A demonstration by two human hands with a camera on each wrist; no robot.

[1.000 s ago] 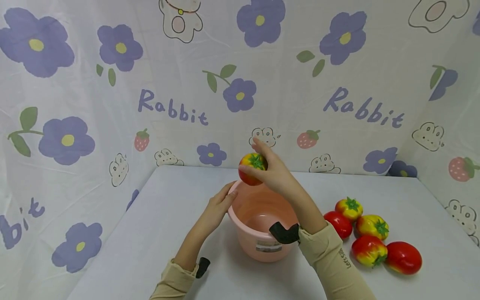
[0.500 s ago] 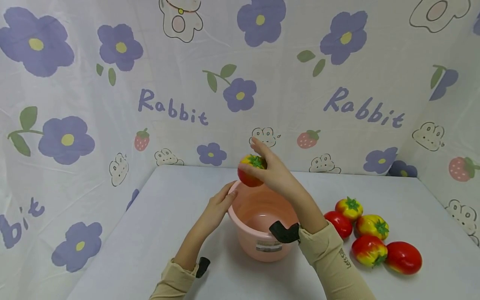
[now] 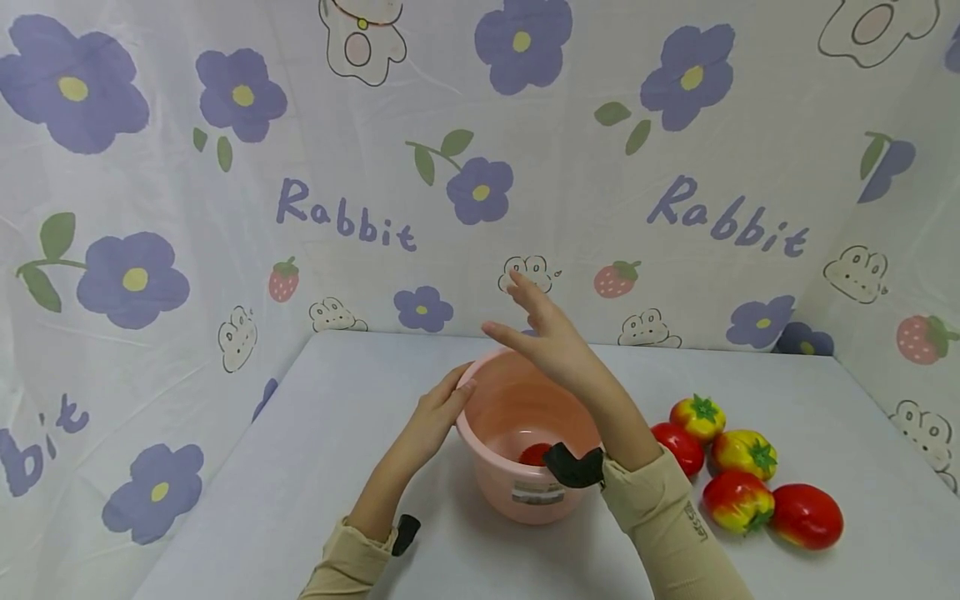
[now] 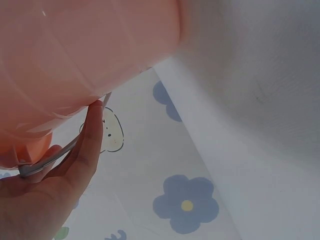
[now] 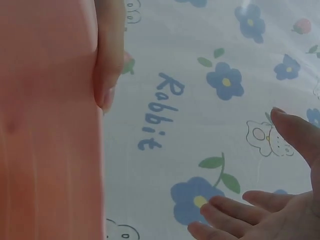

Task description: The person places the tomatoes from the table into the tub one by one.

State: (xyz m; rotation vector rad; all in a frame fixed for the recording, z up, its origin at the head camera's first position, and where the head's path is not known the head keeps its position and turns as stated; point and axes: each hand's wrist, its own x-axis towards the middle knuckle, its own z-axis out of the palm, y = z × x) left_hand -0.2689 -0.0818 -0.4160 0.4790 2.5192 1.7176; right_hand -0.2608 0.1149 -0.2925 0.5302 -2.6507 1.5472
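A pink plastic bucket stands on the white table. My left hand grips its left rim, the thumb over the edge and the fingers against the outer wall. In the left wrist view the left hand lies beside the bucket's grey wire handle. Over the bucket my right hand is held with its fingers spread and nothing in it. The right wrist view shows the same right hand with straight fingers. A toy tomato lies on the bucket floor, only its red part visible.
To the right of the bucket, several toy tomatoes in red and yellow lie in a cluster on the table. A white curtain with purple flowers and the word Rabbit hangs behind and at both sides.
The right hand has let go of the toy tomato, which has dropped into the bucket. Its fingers have spread. The left hand has stayed on the rim.
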